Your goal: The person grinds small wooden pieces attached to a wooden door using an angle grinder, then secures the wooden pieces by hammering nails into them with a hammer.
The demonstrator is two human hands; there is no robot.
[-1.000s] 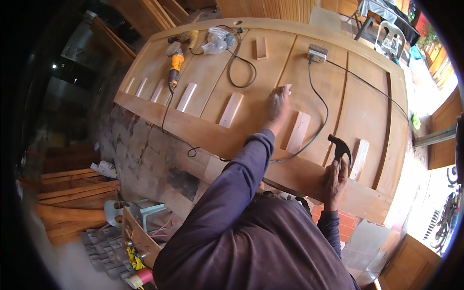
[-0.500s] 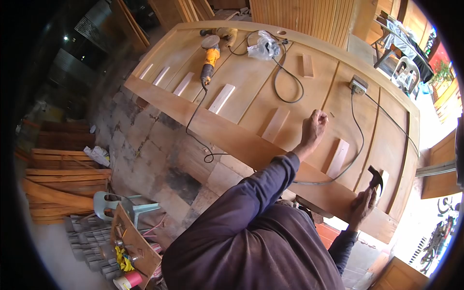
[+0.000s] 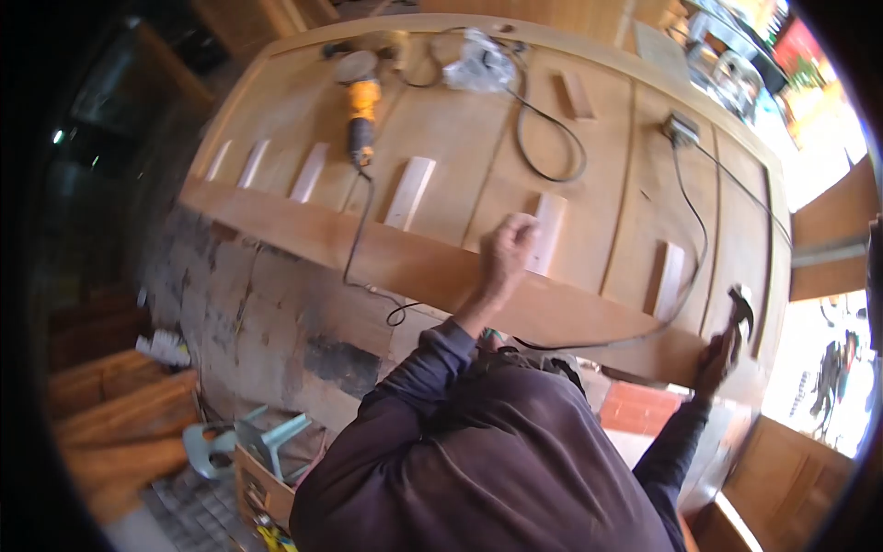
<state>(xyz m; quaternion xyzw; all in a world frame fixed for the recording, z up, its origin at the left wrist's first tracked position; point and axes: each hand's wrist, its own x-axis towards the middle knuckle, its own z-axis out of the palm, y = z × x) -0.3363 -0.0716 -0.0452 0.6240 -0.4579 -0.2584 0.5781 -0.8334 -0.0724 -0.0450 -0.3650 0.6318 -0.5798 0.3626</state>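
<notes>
My left hand point(image 3: 508, 256) is over the long front rail of the wooden door panel point(image 3: 441, 255), just left of a pale wood strip point(image 3: 549, 232). Its fingers are curled together; anything between them is too small or hidden to tell. My right hand point(image 3: 716, 364) is closed round the handle of a claw hammer point(image 3: 740, 311), near the panel's right front corner. The hammer's dark head points away from me. Another wood strip point(image 3: 669, 281) stands between the two hands, and a strip point(image 3: 410, 193) lies to the left of my left hand.
On the panel lie a yellow angle grinder point(image 3: 362, 106), a clear plastic bag point(image 3: 480, 63), a grey socket box point(image 3: 681, 129) and looping black cables. One cable hangs over the front edge. A light-blue plastic chair point(image 3: 267, 437) and stacked timber point(image 3: 120, 396) are at the lower left.
My left hand has moved left and back toward the front rail, beside a strip. My right hand still grips the hammer, near the right corner. The camera view has shifted.
</notes>
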